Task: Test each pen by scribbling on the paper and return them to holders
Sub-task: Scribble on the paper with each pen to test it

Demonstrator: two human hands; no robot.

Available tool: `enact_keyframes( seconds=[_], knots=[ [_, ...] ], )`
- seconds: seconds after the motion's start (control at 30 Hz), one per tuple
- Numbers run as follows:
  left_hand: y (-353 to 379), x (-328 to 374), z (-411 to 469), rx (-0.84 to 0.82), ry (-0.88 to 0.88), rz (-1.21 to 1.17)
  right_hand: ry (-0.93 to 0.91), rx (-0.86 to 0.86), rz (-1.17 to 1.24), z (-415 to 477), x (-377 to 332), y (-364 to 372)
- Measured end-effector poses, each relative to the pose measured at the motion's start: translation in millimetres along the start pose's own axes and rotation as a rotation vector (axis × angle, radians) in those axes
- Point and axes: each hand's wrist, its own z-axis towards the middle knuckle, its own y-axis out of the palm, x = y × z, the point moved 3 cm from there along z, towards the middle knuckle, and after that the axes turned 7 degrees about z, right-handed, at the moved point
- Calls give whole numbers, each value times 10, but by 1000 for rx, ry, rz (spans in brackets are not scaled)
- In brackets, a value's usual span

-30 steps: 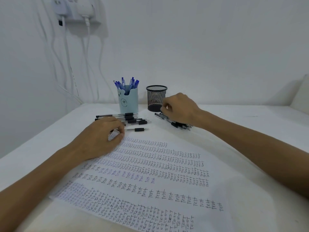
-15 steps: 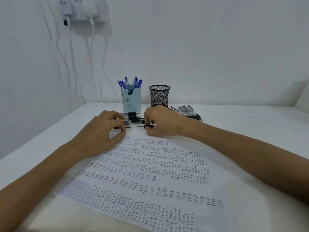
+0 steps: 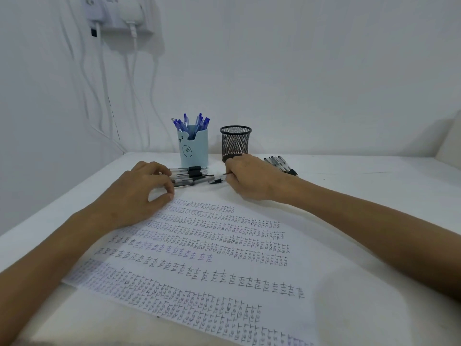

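A white sheet of paper (image 3: 224,248) covered in rows of handwritten "test" lies on the white table. My left hand (image 3: 139,193) rests on its upper left corner, fingertips curled down onto the sheet, holding nothing. My right hand (image 3: 249,178) pinches a black pen (image 3: 217,181) just beyond the paper's top edge, the pen's grip end sticking out to the left. A pile of black pens (image 3: 192,174) lies between my hands. A light blue holder (image 3: 194,148) holds several blue pens. Beside it stands a black mesh holder (image 3: 235,142).
A second group of black pens (image 3: 280,164) lies right of the mesh holder, behind my right wrist. White cables (image 3: 104,96) hang from a wall socket at upper left. The table's left edge runs diagonally past my left forearm.
My right hand came from the right-hand pens to the middle pile and took hold of one black pen, now lifting it slightly toward the right. My left hand stayed on the paper.
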Motion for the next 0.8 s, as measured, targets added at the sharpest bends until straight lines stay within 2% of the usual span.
enact_keyframes(
  seconds=[0.1, 0.27, 0.37, 0.43, 0.67, 0.73, 0.8],
  knots=[
    [-12, 55, 2, 9, 23, -34, 51, 42, 129, -38, -62, -49],
    [-69, 222, 1, 39, 116, -141, 231, -12, 329, 12, -139, -65],
    [-111, 366, -36, -29, 249, -205, 230, 29, 392, 25, -162, -63],
    [-118, 459, -64, -81, 313, -227, 169, 90, 447, 4, -213, -96],
    [-91, 657, -98, -203, 366, -210, 243, 138, 831, -81, -102, -77],
    [-71, 692, -88, -230, 379, -156, 238, 222, 913, -187, -75, -63],
    [-61, 710, -84, -256, 377, -145, 233, 307, 883, -301, -68, -70]
  ],
)
